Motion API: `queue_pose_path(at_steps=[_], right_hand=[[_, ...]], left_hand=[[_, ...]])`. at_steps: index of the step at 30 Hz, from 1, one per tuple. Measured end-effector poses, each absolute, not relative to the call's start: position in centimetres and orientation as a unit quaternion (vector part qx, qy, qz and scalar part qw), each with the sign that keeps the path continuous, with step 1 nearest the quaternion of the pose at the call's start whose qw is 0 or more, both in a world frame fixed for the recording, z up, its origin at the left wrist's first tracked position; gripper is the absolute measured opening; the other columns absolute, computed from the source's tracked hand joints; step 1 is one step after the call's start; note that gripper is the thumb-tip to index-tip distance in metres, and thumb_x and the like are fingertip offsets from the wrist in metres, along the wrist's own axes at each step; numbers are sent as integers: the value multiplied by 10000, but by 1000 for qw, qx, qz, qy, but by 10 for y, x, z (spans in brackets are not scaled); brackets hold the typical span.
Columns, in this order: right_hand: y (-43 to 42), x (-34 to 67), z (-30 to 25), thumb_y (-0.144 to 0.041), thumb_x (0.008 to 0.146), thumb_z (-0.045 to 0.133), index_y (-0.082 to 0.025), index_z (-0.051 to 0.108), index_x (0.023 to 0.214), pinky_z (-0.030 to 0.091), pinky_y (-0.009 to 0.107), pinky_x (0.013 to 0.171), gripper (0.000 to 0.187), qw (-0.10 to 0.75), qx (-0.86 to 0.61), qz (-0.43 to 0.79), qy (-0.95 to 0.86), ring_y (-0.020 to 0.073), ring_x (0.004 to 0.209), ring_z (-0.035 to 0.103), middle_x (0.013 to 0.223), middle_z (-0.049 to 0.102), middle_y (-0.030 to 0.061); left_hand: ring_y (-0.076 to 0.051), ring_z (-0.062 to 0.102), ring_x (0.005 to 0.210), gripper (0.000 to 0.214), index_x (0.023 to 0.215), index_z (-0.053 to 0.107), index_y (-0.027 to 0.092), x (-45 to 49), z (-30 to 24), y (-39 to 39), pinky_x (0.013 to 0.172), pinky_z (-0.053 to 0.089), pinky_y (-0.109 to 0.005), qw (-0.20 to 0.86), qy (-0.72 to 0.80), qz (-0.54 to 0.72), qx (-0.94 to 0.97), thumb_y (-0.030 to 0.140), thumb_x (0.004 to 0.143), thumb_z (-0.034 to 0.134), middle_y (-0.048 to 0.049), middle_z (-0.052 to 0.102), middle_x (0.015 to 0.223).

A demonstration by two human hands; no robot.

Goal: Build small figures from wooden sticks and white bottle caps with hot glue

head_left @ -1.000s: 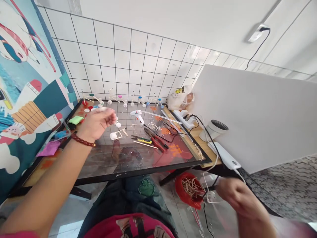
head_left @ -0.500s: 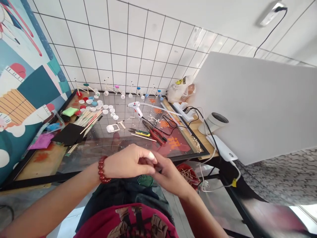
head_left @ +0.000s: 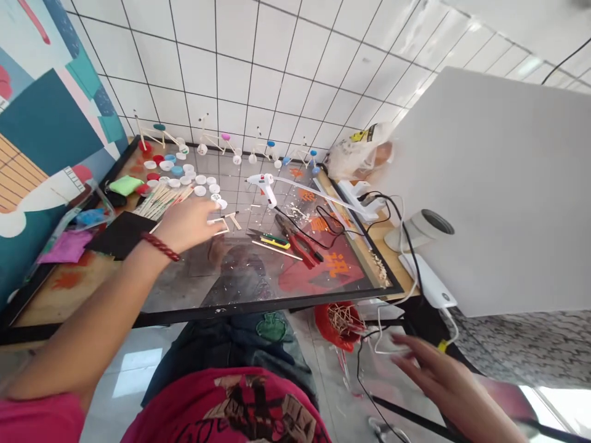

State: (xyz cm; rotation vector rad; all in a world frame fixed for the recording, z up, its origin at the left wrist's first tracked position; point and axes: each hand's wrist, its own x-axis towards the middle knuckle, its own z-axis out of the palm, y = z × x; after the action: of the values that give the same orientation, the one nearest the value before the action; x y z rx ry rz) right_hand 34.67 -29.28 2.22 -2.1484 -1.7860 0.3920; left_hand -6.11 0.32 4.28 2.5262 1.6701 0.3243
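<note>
My left hand (head_left: 187, 224), with a red bead bracelet on its wrist, reaches out over the glass table top (head_left: 240, 283). Its fingertips are at a small frame of wooden sticks with a white cap (head_left: 225, 220); motion blur hides whether they grip it. My right hand (head_left: 431, 369) is low at the right, below the table's edge, with its fingers stretched out and nothing in them. It is close to a white cable (head_left: 392, 351). A bundle of wooden sticks (head_left: 161, 200) and scattered bottle caps (head_left: 184, 175) lie just beyond the left hand.
On the glass lie a white glue gun (head_left: 261, 183), red pliers (head_left: 302, 245) and a yellow-green knife (head_left: 273, 240). Small stick models (head_left: 217, 143) line the tiled wall. A black sheet (head_left: 119, 235) lies at the left. A red bag of sticks (head_left: 339, 321) hangs below, and a large white board (head_left: 498, 184) stands at the right.
Half a second ago both hands met over my lap. The left hand has since reached forward onto the table and the right hand has dropped down to the right.
</note>
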Motion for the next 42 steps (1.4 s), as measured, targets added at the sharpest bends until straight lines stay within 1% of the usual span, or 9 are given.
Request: queue_pose_path(at_steps=[2, 5, 12, 17, 21, 26, 31, 36, 42], right_hand=[[-223, 327, 29, -495, 883, 600, -253, 744, 1123, 584, 308, 676, 369, 153, -687, 198, -682, 235, 785, 731, 981, 781, 87], [-117, 284, 34, -428, 893, 610, -221, 752, 1058, 549, 311, 721, 301, 180, -609, 196, -747, 213, 776, 705, 928, 774, 66], [50, 215, 1, -425, 784, 751, -158, 687, 1093, 494, 332, 820, 414, 181, -686, 133, -692, 262, 966, 674, 1091, 720, 131], [99, 194, -29, -443, 762, 766, -174, 651, 1084, 488, 348, 827, 435, 239, -686, 153, -670, 262, 948, 659, 1029, 717, 103], [116, 187, -33, -349, 856, 652, -168, 677, 1020, 492, 384, 850, 245, 287, -691, 161, -643, 294, 954, 674, 983, 731, 125], [105, 198, -16, -343, 915, 520, -163, 614, 1210, 499, 406, 882, 359, 375, -660, 160, -631, 281, 957, 676, 1045, 732, 122], [59, 206, -6, -373, 863, 606, -199, 595, 1209, 517, 378, 854, 388, 549, -465, 281, -635, 240, 991, 661, 1174, 708, 103], [17, 196, -10, -386, 876, 625, -198, 584, 1184, 502, 366, 857, 363, 533, -439, 352, -632, 221, 951, 659, 1075, 736, 90], [1, 186, -10, -463, 936, 553, -207, 631, 1028, 488, 347, 806, 283, 481, -441, 283, -703, 208, 854, 623, 927, 716, 53]], left_hand=[[-367, 630, 1108, 502, 1229, 667, 171, -48, 26, 8, 839, 514, -433, 44, 534, 71, 841, 444, 809, 652, -148, 678, 1225], [-397, 636, 1072, 577, 1238, 640, 146, -43, 4, 14, 798, 526, -453, 60, 539, 52, 838, 455, 755, 701, -185, 674, 1186], [-384, 659, 916, 215, 771, 662, 187, -59, -24, 18, 742, 535, -456, 41, 563, 161, 810, 397, 742, 695, -159, 676, 928], [-339, 682, 845, 188, 795, 667, 195, -73, -23, 20, 734, 553, -438, 54, 574, 200, 792, 369, 733, 700, -119, 676, 891], [-338, 656, 1070, 340, 1037, 669, 198, -74, -16, 25, 913, 536, -452, 54, 575, 354, 735, 385, 754, 696, -132, 701, 1082], [-310, 672, 1047, 364, 1069, 651, 215, -53, -14, 35, 905, 558, -461, 143, 541, 460, 689, 368, 744, 712, -112, 708, 1104], [-284, 671, 1078, 384, 1102, 635, 250, -38, -22, 40, 957, 553, -460, 173, 518, 517, 659, 340, 739, 723, -83, 702, 1144], [-261, 690, 1044, 392, 1123, 625, 270, -41, -37, 34, 871, 598, -402, 160, 500, 545, 653, 343, 756, 744, -69, 703, 1144], [-268, 686, 1059, 384, 1127, 632, 241, -47, -35, 22, 896, 584, -406, 79, 493, 523, 691, 354, 779, 748, -89, 719, 1124]])
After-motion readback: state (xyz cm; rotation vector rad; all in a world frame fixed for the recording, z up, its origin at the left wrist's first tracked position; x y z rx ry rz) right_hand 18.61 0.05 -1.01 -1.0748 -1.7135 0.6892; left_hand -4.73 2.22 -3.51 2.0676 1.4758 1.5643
